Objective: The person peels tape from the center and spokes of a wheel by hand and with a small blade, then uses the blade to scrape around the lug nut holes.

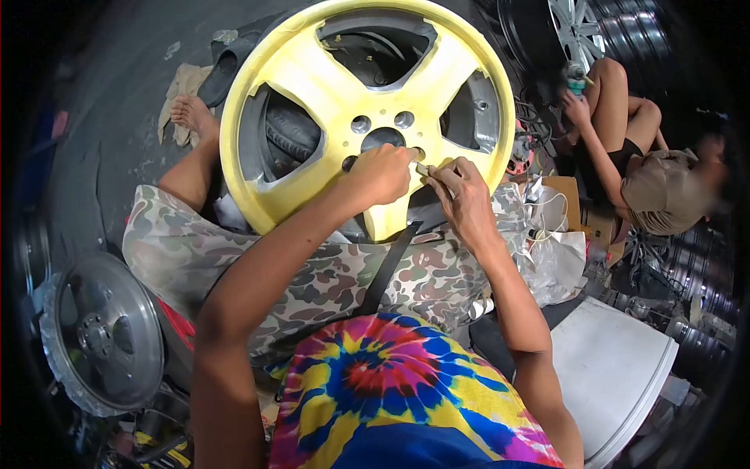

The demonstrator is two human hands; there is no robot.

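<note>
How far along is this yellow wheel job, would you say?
The wheel already wears a yellow coat over face, spokes and rim. In hand: the left hand and right hand work beside the hub hole, the right pinching a small piece. Left: likely the remaining spokes; the inner barrel is grey.

We look through a single head-worn camera, facing forward and down, close above our left hand (383, 173), right hand (462, 199) and the yellow rim (328, 98); its wide lens darkens the corners.

no readable text, no labels, no brands, no numbers on anything
</note>
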